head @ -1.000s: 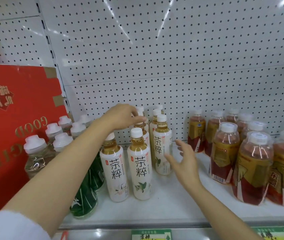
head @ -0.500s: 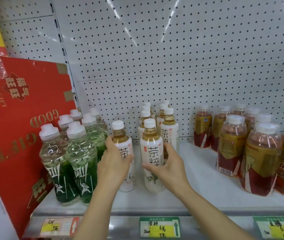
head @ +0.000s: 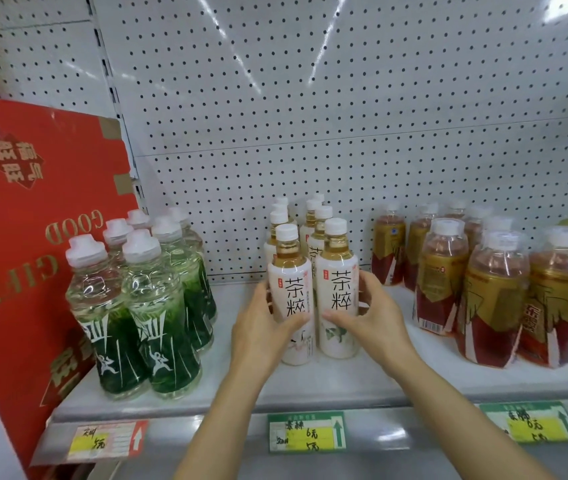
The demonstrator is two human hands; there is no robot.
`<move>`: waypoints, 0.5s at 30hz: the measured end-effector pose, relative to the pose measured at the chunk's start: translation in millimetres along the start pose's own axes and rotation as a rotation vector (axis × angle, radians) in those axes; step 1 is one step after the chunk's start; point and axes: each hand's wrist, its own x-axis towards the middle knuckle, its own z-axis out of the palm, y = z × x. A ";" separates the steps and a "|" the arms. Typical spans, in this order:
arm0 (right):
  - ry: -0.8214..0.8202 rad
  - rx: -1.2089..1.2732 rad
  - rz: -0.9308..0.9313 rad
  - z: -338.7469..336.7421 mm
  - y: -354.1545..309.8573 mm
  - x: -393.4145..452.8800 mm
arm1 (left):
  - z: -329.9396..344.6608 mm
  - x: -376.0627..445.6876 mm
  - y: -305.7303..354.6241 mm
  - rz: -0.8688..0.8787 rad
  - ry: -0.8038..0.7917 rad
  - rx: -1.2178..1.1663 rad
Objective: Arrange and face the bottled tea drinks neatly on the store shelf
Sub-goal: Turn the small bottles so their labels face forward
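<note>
Two white-labelled tea bottles stand side by side at the front of the shelf's middle, labels facing me. My left hand (head: 261, 327) wraps the left front bottle (head: 291, 289) from its left side. My right hand (head: 372, 317) wraps the right front bottle (head: 338, 285) from its right side. The two bottles touch. Behind them several more of the same tea bottles (head: 313, 216) stand in two short rows.
Green-labelled clear bottles (head: 144, 306) stand to the left, next to a red gift box (head: 26, 237). Red-and-gold tea bottles (head: 483, 289) fill the right. The white shelf (head: 310, 386) carries price tags (head: 306, 431) on its front rail; pegboard (head: 310, 98) backs it.
My left hand came down from the rear bottle caps and my right hand came in. Both now hold the two front bottles, which are pressed together and stand farther right.
</note>
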 end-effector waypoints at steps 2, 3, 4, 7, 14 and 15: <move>0.001 -0.017 0.000 -4.0 -0.3 -1.0 | 1.4 -0.4 -4.5 0.017 -0.008 0.017; -0.002 -0.027 -0.005 -5.4 -1.4 -1.5 | 0.4 1.0 -5.6 0.024 -0.025 0.032; -0.008 -0.039 -0.011 -6.1 -2.0 -2.1 | -1.2 3.1 -6.3 0.027 -0.046 0.038; -0.037 -0.060 -0.012 -5.0 -4.7 -8.4 | -10.7 5.0 -6.6 0.018 -0.130 0.007; 0.011 -0.076 -0.037 9.1 -12.2 -11.3 | -26.6 14.7 -11.6 -0.016 -0.218 -0.064; 0.015 -0.073 -0.041 11.2 -11.4 -12.7 | -27.5 13.5 -13.8 -0.018 -0.215 -0.080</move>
